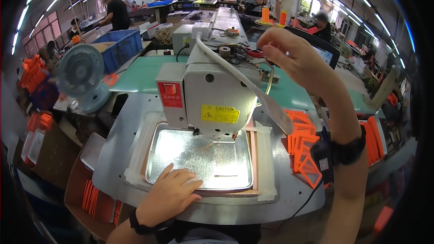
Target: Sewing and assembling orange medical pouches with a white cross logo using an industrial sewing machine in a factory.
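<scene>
My left hand [171, 195] lies with its fingers spread at the near edge of a shallow metal tray [181, 153]. The tray sits in a taped frame on the grey plate of a large sewing machine [219, 90], beneath its head. A small dark strip lies on the tray's bright surface. My right hand [294, 56] is raised beside the top of the machine head, fingers bent and thumb close to them. Whatever it pinches there, if anything, is too small to make out. Near it are a wire guide and several tools on the machine top.
Orange triangular pieces [302, 144] are heaped on the right of the plate. A lamp on a white flexible neck [275, 110] reaches over it. At the left stand a fan [81, 74], a blue crate [120, 49] and a cardboard box [77, 199]. Several people work farther back.
</scene>
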